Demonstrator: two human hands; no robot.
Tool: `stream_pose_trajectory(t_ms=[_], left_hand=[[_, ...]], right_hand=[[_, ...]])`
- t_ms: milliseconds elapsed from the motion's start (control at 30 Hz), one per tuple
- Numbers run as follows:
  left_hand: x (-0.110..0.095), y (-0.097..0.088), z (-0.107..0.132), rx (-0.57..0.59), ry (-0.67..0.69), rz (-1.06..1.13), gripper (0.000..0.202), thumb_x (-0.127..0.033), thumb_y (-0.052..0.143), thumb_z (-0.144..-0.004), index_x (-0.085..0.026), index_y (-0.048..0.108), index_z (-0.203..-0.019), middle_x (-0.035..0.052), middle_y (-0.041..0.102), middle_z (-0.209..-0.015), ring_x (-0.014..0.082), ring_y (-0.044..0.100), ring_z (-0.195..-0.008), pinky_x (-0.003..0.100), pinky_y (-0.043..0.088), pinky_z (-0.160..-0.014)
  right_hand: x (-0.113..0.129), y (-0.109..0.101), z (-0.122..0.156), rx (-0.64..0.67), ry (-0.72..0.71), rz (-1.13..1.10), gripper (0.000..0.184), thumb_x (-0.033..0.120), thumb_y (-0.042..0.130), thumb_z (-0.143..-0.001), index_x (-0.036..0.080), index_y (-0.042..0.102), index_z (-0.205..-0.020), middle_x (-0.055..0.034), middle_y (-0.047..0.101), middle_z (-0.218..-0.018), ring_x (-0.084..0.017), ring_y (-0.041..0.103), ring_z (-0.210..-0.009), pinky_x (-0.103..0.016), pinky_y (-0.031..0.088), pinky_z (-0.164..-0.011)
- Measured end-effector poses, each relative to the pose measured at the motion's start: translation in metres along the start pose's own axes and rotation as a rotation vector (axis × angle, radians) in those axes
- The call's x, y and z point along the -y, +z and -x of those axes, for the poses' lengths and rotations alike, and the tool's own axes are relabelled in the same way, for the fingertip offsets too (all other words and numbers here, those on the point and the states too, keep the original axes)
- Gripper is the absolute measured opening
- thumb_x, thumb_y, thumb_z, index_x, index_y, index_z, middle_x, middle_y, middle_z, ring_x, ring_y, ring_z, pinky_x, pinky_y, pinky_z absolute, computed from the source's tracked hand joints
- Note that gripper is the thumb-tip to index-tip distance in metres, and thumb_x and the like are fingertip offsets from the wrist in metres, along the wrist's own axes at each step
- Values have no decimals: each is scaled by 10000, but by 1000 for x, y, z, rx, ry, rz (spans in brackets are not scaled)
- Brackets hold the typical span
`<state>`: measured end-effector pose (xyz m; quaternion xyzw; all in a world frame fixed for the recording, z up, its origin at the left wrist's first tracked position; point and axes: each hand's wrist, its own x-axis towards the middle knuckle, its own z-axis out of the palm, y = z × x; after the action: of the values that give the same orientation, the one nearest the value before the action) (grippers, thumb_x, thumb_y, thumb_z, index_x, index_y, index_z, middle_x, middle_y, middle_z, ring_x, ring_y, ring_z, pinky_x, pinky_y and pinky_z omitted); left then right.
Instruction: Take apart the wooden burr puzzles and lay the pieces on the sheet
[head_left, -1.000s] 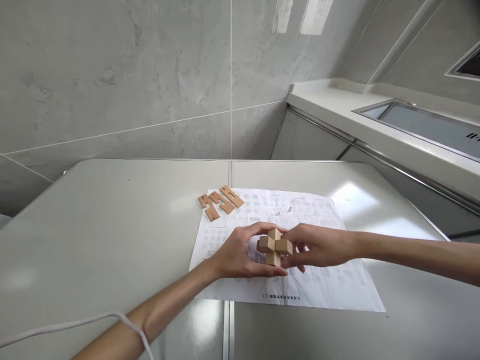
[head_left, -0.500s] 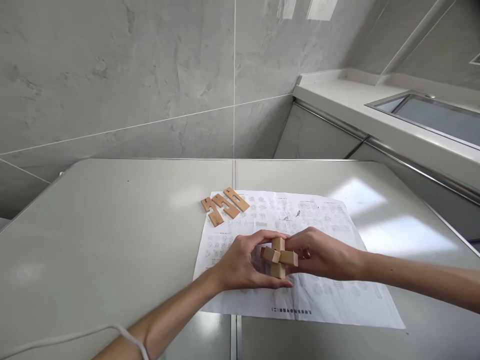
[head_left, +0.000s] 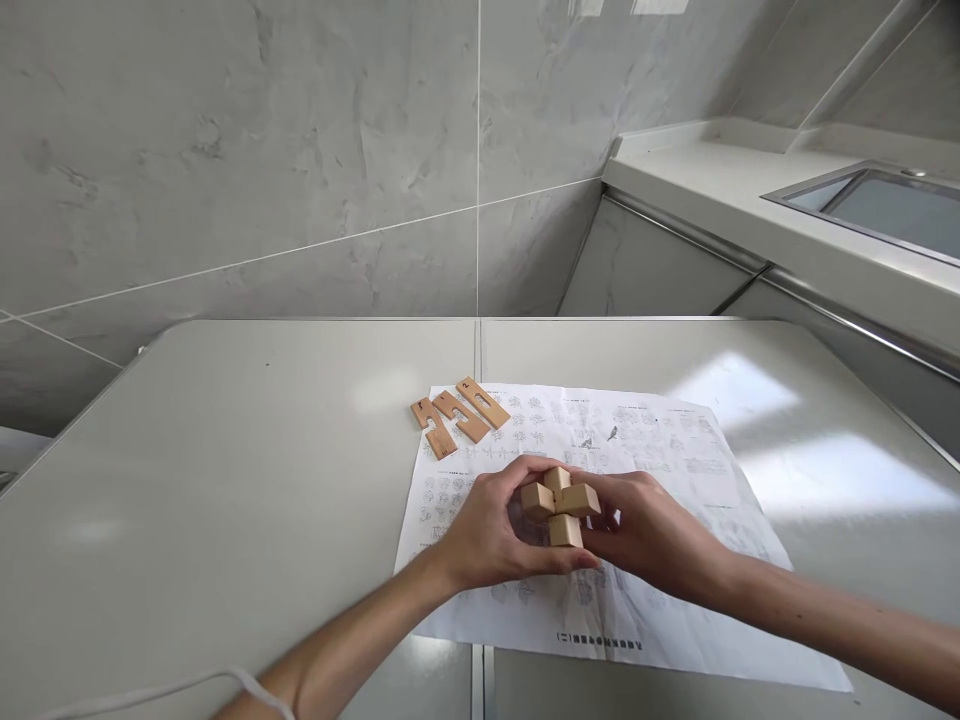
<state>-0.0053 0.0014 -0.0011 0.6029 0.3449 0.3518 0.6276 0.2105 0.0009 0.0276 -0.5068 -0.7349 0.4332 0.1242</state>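
Observation:
Between my two hands, over the printed sheet (head_left: 652,610), is a wooden burr puzzle (head_left: 559,500) of interlocking pale blocks that stick out in a cross. My left hand (head_left: 502,530) curves round its left side, thumb along the near end and fingers at the far end. From the right, my right hand (head_left: 645,525) grips the block on that side, its fingertips partly hidden behind the puzzle. Beyond my left hand lie three flat notched wooden pieces with dark marks: a left one (head_left: 441,440), a middle one (head_left: 469,422) and a slotted one (head_left: 497,412).
The sheet of small diagrams lies across the seam of a pale table (head_left: 262,480). A grey tiled wall (head_left: 300,150) rises behind. At the right stands a white counter (head_left: 690,180) with a sink (head_left: 892,205). A white cable (head_left: 187,685) crosses my left forearm.
The puzzle has turned slightly in my hands, and its left block, tilted before, now sits more in line with the cross. My view has shifted a little to the left.

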Motion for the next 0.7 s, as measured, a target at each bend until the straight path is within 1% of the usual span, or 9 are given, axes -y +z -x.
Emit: stream_pose_trajectory(t_ms=[100,200,267,333,467,533,600,667,700], left_hand=[[-1,0,-1,9,1,-24,717,-380,1011,-699,-225,667,-1309,57,790,-1109,231,745,-985,335,592,-893],[0,-1,-1,8,-4,-54,723,-391,1017,-690,-232,676,-1307,52,784,-1121,234,731,-999,339,579,-908],[0,-1,-2,3,-10,-69,726,-408,1014,-696,-237,676,-1316,51,779,-1131,239,723,-1016,340,572,-907],[1,-1,-2,-8,-29,-90,743,-431,1009,-705,-246,669,-1339,47,779,-1127,245,721,-1030,338,565,-900],[3,-2,-1,2,-78,-126,842,-509,981,-734,-266,618,-1454,50,786,-1116,266,729,-1057,350,563,-921],[3,-2,0,31,-80,-136,819,-590,861,-861,-261,549,-1543,57,785,-1077,258,739,-1004,356,573,-894],[3,-2,1,44,-58,-174,698,-651,631,-1018,-238,525,-1571,75,784,-1057,257,742,-979,373,575,-892],[3,-2,1,34,-20,-222,644,-664,457,-1089,-218,565,-1542,102,786,-1091,273,739,-1032,397,565,-939],[3,-2,1,27,-1,-233,646,-668,428,-1096,-212,583,-1527,109,787,-1103,279,736,-1055,400,561,-953]], right_hand=[[0,0,1,19,30,-61,128,231,613,-860,260,689,-959,41,615,-666,-158,515,-590,-278,382,-573],[3,1,4,4,74,-147,26,237,622,-873,250,638,-857,32,632,-674,-160,511,-611,-285,399,-580],[5,1,5,-11,86,-236,59,242,646,-881,246,598,-846,18,677,-728,-165,550,-650,-290,438,-606],[7,1,8,2,85,-331,133,246,688,-884,248,592,-977,7,731,-831,-168,590,-688,-295,482,-635],[7,0,12,43,68,-414,544,306,765,-906,260,468,-1359,-13,767,-988,-169,625,-727,-309,545,-678],[6,-1,13,72,55,-408,620,334,753,-936,260,413,-1450,-18,763,-995,-174,645,-743,-323,572,-706],[6,-2,13,113,48,-390,633,342,747,-947,257,411,-1476,-17,753,-982,-181,665,-763,-336,591,-729],[7,-2,13,134,41,-380,614,371,752,-951,249,443,-1466,-16,744,-966,-188,680,-783,-340,597,-738],[8,-2,12,134,36,-375,599,394,753,-954,243,461,-1456,-15,739,-952,-190,683,-784,-339,596,-733]])
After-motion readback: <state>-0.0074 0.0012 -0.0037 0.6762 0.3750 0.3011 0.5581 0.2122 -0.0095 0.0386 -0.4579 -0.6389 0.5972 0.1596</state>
